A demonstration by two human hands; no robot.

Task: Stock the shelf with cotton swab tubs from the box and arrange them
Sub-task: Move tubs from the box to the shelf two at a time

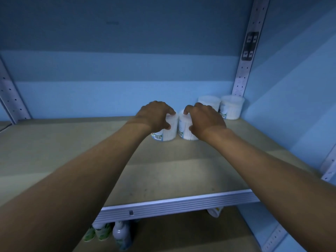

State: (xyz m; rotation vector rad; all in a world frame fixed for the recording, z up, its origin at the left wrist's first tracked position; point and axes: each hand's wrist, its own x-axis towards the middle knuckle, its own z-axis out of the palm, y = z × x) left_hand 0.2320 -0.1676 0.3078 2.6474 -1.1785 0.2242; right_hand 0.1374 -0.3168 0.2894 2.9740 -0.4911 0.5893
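Observation:
Two clear cotton swab tubs stand side by side on the shelf board (163,171). My left hand (154,114) grips the left tub (167,133) from above, fingers curled over its lid. The right tub (184,128) is held the same way by my right hand (203,120). Both tubs look to be resting on the board. Two more tubs stand in the back right corner, one (209,102) partly behind my right hand, the other (231,108) against the upright post. The box is out of view.
A blue back panel and side wall enclose the shelf; perforated metal uprights (248,51) run up both sides. The ribbed front rail (172,204) edges the board. Below, bottles (120,233) and another container (215,211) stand on the lower shelf.

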